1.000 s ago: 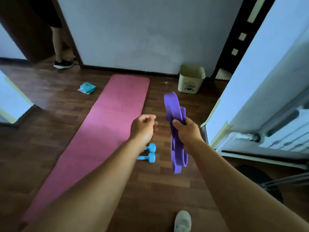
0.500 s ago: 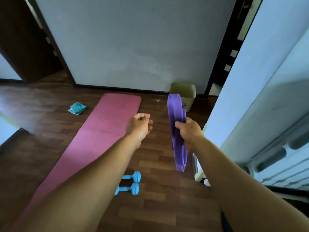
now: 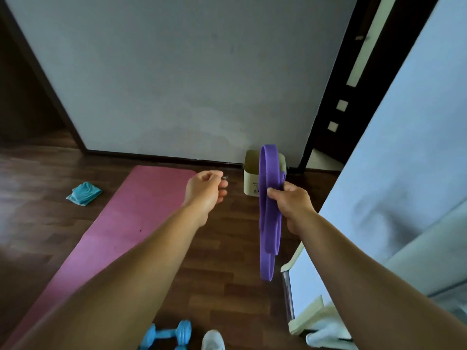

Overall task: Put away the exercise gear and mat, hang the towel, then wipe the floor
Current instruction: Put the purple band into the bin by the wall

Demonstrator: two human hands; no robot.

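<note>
Right hand gripping folded purple resistance band upright before beige bin, left hand loosely curled and empty, left of bin, pink mat further left

Dim, cool interior light, brightest on the pale panel at the right edge and falling off toward the dark doorway at the left. The grey wall is evenly lit, with faint mottling and no hard shadows. The wood floor carries soft, pale reflections at the left. Wide-angle distortion bends the wall edges and door frame outward toward the corners. Overall sharpness is low: motion blur softens the blue dumbbells at the bottom edge and the left hand; the forearms nearest the lens are out of focus.
</note>
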